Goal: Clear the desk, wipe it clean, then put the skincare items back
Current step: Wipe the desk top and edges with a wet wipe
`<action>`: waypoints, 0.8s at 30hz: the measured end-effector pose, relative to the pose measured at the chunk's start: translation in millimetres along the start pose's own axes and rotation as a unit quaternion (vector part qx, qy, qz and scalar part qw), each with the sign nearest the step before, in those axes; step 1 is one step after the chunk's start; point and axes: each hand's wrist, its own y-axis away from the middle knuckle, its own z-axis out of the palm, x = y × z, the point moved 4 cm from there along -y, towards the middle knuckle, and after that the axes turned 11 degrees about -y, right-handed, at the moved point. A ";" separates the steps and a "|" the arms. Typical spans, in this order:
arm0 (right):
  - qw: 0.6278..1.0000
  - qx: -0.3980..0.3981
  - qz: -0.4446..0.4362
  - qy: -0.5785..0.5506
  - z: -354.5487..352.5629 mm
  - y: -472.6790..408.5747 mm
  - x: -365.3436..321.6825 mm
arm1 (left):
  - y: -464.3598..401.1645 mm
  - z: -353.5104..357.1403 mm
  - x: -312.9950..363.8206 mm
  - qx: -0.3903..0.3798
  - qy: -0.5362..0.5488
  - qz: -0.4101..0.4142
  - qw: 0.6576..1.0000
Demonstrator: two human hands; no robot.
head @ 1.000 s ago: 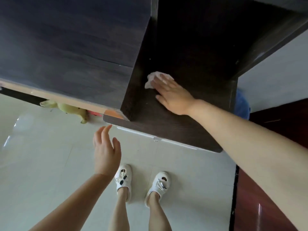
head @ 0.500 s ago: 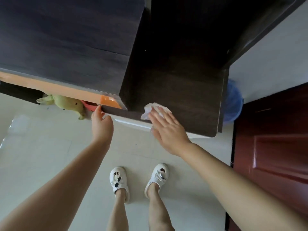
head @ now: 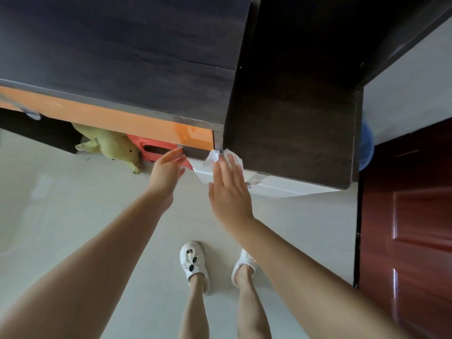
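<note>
The dark wooden desk (head: 293,123) fills the upper part of the head view, with a higher dark block (head: 122,57) on its left. My right hand (head: 228,189) lies flat with straight fingers at the desk's front left corner, its fingertips pressing a crumpled white tissue (head: 215,156) that hangs over the edge. My left hand (head: 166,171) is held with straight fingers just below that edge, left of the tissue, its palm turned toward it. No skincare items are in sight.
An orange drawer front (head: 122,121) runs under the higher block. Beneath it lie a green plush toy (head: 110,145) and a red stool (head: 159,150). A blue bin (head: 366,148) stands right of the desk, beside a dark red door (head: 411,216). My white shoes (head: 193,263) stand on pale floor tiles.
My right hand has dragged the tissue from deep on the desk to its front edge and over it. My left hand has risen from the floor area to just under that edge.
</note>
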 end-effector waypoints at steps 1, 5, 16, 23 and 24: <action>1.000 -0.004 -0.003 0.018 1.2 -2.9 -2.2 | 0.2 -3.3 0.7 -0.013 -0.003 -0.003 1.000; 0.996 -0.009 -0.019 0.090 3.6 -4.8 -1.8 | -0.4 -12.0 -0.7 -0.039 -0.007 -0.007 0.999; 0.998 -0.025 -0.051 0.026 15.3 -31.9 -46.2 | -5.3 -11.6 -2.9 -0.080 -0.073 0.041 0.993; 0.995 -0.042 -0.046 0.081 -32.4 25.6 76.3 | 33.1 19.3 -1.4 0.087 -0.348 0.268 0.894; 0.995 -0.037 -0.026 0.088 -43.8 35.9 95.2 | 40.7 31.8 -2.8 0.064 -0.377 0.312 0.869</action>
